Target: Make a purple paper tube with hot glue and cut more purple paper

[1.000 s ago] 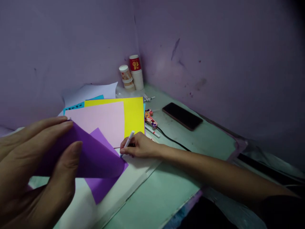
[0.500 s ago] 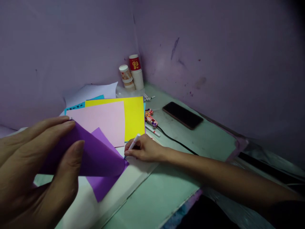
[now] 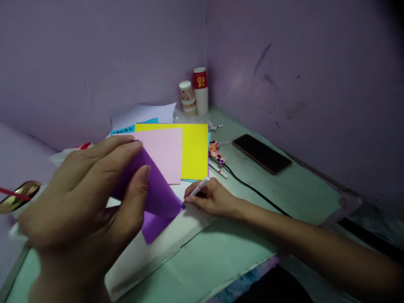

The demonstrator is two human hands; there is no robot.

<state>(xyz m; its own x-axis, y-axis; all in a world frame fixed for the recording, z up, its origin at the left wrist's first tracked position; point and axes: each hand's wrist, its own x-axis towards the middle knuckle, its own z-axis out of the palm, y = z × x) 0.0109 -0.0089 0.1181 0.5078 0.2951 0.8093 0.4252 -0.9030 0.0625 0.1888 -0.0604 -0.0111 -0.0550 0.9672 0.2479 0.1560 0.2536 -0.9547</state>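
Observation:
Close to the camera on the left, my left hand [image 3: 91, 202] pinches a sheet of purple paper [image 3: 160, 189] between thumb and fingers. The sheet is lifted and curls down to the right, and part of it lies on the white paper [image 3: 132, 269] below. My right hand [image 3: 219, 198] grips a white-barrelled marker [image 3: 200, 186] like a pen. Its dark tip is at the right-hand corner of the purple paper; whether a mark is there I cannot tell. Behind lie a pink sheet [image 3: 168, 153] and a yellow sheet [image 3: 195, 151], overlapping.
Stacked paper cups [image 3: 201, 90] stand in the wall corner. A black phone [image 3: 261, 153] rests on the green tabletop [image 3: 240, 244]. Near it are a patterned object [image 3: 217, 153] with a black cable [image 3: 252, 189] and another marker [image 3: 218, 170]. A shiny gold item [image 3: 22, 198] is at far left.
The view has turned left, so the scene sits further right. My left hand shows more fully and has shifted right with the lifted paper. The marker tip remains at the paper's corner.

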